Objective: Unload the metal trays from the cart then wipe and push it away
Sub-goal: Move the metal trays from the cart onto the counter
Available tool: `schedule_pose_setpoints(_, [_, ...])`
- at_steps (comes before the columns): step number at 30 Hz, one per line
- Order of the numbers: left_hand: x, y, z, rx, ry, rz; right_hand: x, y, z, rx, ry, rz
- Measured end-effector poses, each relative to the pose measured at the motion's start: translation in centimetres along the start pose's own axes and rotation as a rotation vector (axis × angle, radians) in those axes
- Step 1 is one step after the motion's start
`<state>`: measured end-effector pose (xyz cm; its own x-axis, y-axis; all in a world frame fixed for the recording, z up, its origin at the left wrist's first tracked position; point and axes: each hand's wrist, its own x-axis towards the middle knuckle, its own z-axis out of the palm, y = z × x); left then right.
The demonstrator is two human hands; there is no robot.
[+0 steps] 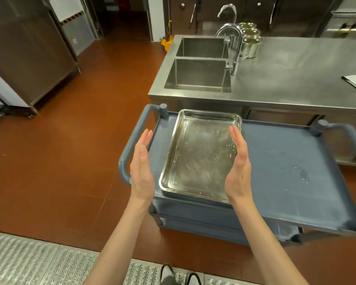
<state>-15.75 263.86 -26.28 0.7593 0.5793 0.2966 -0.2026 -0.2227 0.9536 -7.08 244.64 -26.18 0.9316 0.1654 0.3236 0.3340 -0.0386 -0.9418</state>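
Tray [199, 155] on cart [286, 161]: hard, shiny, likely light, maybe slippery. Left hand [142, 167], right hand [237, 167] flat open, holding nothing. Best grab long side rims.

Empty metal tray [200, 155] atop blue cart [286, 171]

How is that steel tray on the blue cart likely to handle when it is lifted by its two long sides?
The metal tray looks rigid, so it should probably lift flat without sagging. Its polished rim may be slippery for bare hands. It is shallow and holds nothing, so it is likely light. The left hand and right hand are open on either side.
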Motion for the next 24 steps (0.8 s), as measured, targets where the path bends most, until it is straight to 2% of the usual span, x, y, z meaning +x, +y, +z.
schedule_pose_setpoints(8, [4.4, -4.8, 0.5, 0.008, -0.072, -0.076, 2.2, 3.8, 1.2, -0.099, 0.082, 0.071])
schedule_pose_setpoints(17, [6.9, -11.6, 1.2, 0.089, -0.191, -0.21, 2.5, 11.6, 0.8, -0.268, 0.209, 0.251])
schedule_pose_setpoints(24, [7.7, -16.9, 2.1, 0.157, -0.258, -0.387, 2.6, 16.7, -0.9, -0.414, 0.25, 0.379])
